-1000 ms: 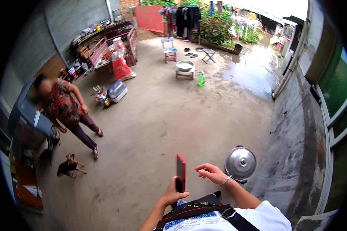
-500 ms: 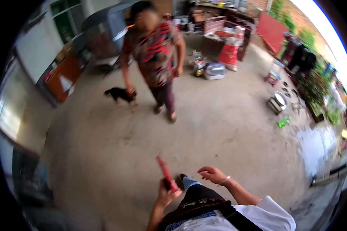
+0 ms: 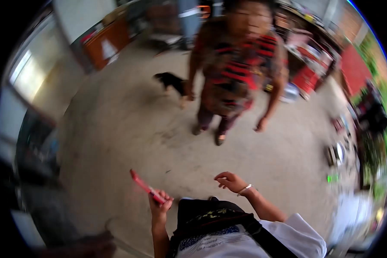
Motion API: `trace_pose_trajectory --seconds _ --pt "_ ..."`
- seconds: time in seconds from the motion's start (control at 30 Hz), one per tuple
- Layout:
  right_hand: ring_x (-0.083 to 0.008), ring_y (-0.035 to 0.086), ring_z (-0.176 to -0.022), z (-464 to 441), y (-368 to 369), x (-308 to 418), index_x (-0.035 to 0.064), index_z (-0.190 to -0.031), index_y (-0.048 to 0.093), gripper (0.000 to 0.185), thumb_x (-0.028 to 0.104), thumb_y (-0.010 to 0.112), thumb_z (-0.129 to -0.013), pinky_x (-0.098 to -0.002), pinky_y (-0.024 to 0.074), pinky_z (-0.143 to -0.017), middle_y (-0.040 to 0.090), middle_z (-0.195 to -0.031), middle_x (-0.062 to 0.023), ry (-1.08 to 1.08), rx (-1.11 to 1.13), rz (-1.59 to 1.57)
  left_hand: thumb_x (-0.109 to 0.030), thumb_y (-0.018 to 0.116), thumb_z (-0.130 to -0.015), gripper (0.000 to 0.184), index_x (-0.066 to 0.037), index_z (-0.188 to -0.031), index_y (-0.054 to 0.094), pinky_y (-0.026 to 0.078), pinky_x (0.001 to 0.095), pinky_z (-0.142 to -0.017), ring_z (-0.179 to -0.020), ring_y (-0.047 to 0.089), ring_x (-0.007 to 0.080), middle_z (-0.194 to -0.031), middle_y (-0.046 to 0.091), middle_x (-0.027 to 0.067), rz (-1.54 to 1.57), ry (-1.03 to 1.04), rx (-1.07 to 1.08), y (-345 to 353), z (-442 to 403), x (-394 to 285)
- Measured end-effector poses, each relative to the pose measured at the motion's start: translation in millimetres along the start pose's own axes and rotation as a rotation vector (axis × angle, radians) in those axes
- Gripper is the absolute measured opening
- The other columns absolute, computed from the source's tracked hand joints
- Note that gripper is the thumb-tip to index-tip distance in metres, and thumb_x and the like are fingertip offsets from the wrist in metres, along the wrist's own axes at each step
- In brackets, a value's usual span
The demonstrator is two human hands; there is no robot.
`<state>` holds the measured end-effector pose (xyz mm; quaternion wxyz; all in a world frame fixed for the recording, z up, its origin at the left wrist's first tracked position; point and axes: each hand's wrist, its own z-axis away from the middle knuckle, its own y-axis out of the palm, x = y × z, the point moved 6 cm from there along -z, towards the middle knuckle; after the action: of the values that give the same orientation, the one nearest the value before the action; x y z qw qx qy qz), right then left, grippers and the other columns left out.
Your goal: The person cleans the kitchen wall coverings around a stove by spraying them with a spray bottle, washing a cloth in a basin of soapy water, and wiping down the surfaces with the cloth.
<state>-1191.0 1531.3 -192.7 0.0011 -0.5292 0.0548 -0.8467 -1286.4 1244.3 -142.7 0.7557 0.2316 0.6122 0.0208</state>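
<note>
My left hand (image 3: 160,203) is closed around one end of a long, slim red object (image 3: 142,183). Its other end points up and to the left; blur hides what kind of thing it is. My right hand (image 3: 231,181) is held out in front of my body, fingers apart and loosely bent, with nothing in it. A bracelet (image 3: 245,189) circles the right wrist. Both hands are above the concrete floor, in front of my dark apron-like garment (image 3: 210,215).
Another person (image 3: 238,73) in a patterned red and black top stands close ahead. A small black dog (image 3: 172,84) is beside them. A metal basin (image 3: 339,153) and a green bottle (image 3: 332,177) are on the right. An orange-brown board (image 3: 107,45) leans at the left wall.
The view has swung left and the other person is nearer. My left hand, with the red object, has shifted left; the object leans further over. My right hand stays outstretched.
</note>
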Motion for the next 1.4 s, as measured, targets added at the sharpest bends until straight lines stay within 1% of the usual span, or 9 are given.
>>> trace_pose_trajectory --seconds 0.27,0.37,0.53,0.8,0.87,0.93,1.1,1.2,1.4 --pt "-0.014 0.062 -0.082 -174.6 86.1 84.5 0.0017 -0.11 0.06 0.028 0.024 0.053 -0.093 -0.0266 0.051 -0.071 0.063 -0.098 -0.0057 -0.02 0.242 0.085 0.006 0.065 -0.066 0.053 -0.012 -0.106 0.036 0.051 0.032 -0.069 -0.08 0.049 0.014 -0.09 0.042 0.0029 0.025 0.137 -0.21 -123.4 -80.2 -34.5" --pt "-0.0146 0.063 -0.082 -272.2 135.0 136.1 0.0016 -0.109 0.06 0.028 0.024 0.053 -0.093 -0.0266 0.0511 -0.069 0.063 -0.097 -0.0059 -0.092 0.248 0.137 0.006 0.067 -0.066 0.051 -0.011 -0.103 0.036 0.048 0.0277 -0.059 -0.075 0.049 0.0131 -0.087 0.043 0.0029 0.035 0.089 -0.307 -187.8 -149.4 -60.3" --pt "-0.0153 0.063 -0.082 -386.2 181.3 218.3 0.0019 -0.108 0.06 0.028 0.024 0.055 -0.092 -0.0268 0.0499 -0.068 0.063 -0.096 -0.0075 -0.058 0.311 0.133 0.001 0.066 -0.066 0.045 -0.011 -0.1 0.039 0.049 0.0297 -0.064 -0.075 0.051 0.0136 -0.086 0.044 0.0021 -0.077 -0.002 -0.328 -259.5 -272.1 -142.1" --pt "-0.0145 0.063 -0.076 -587.0 137.1 241.6 0.0029 -0.108 0.061 0.026 0.022 0.055 -0.091 -0.0255 0.0499 -0.063 0.064 -0.091 -0.006 0.245 -0.019 -0.091 0.004 0.069 -0.066 0.049 -0.009 -0.102 0.038 0.047 0.0264 -0.059 -0.072 0.05 0.0122 -0.085 0.045 0.0016 -0.007 0.002 -0.267 -337.1 -520.7 -208.3" --pt "-0.0167 0.064 -0.076 -643.6 117.6 270.6 0.0018 -0.103 0.062 0.024 0.02 0.054 -0.091 -0.0272 0.0522 -0.063 0.064 -0.092 -0.0066 0.181 -0.173 0.017 0.003 0.067 -0.067 0.046 -0.009 -0.1 0.038 0.048 0.0278 -0.06 -0.072 0.05 0.0122 -0.085 0.045 0.0016 -0.034 0.006 -0.269 -348.6 -593.0 -223.5" --pt "-0.0172 0.064 -0.076 -701.7 100.8 292.6 0.0008 -0.103 0.061 0.025 0.021 0.053 -0.091 -0.0276 0.0524 -0.062 0.064 -0.093 -0.0069 0.136 -0.195 0.004 -0.004 0.063 -0.072 0.037 -0.009 -0.102 0.042 0.051 0.0344 -0.069 -0.076 0.052 0.0128 -0.087 0.047 0.0011 -0.006 0.041 -0.251 -360.2 -654.2 -236.1" --pt "-0.0146 0.064 -0.07 -893.6 92.3 403.1 0.0002 -0.101 0.061 0.025 0.022 0.056 -0.09 -0.0268 0.0512 -0.059 0.064 -0.089 -0.0067 0.034 -0.236 0.12 -0.007 0.061 -0.075 0.032 -0.008 -0.102 0.044 0.051 0.0353 -0.07 -0.076 0.053 0.0137 -0.088 0.048 0.0015 0.068 0.087 -0.397 -412.5 -806.0 -287.0" --pt "-0.0124 0.063 -0.071 -984.2 129.9 520.1 0.0019 -0.1 0.062 0.022 0.021 0.056 -0.09 -0.0247 0.0492 -0.061 0.064 -0.085 -0.0056 -0.166 -0.131 0.117 -0.009 0.061 -0.076 0.028 -0.008 -0.1 0.045 0.05 0.0356 -0.071 -0.075 0.053 0.0146 -0.086 0.048 0.0024 0.13 0.103 -0.512 -442.6 -876.5 -318.3" --pt "-0.0182 0.064 -0.074 -1212.0 203.3 633.6 0.0016 -0.099 0.063 0.024 0.022 0.059 -0.088 -0.0297 0.0508 -0.07 0.061 -0.098 -0.0119 -0.312 0.039 0.33 -0.009 0.063 -0.078 0.03 -0.006 -0.099 0.042 0.049 0.0328 -0.069 -0.073 0.055 0.0166 -0.085 0.047 0.0044 0.047 0.065 -0.62 -534.2 -1044.3 -344.0"
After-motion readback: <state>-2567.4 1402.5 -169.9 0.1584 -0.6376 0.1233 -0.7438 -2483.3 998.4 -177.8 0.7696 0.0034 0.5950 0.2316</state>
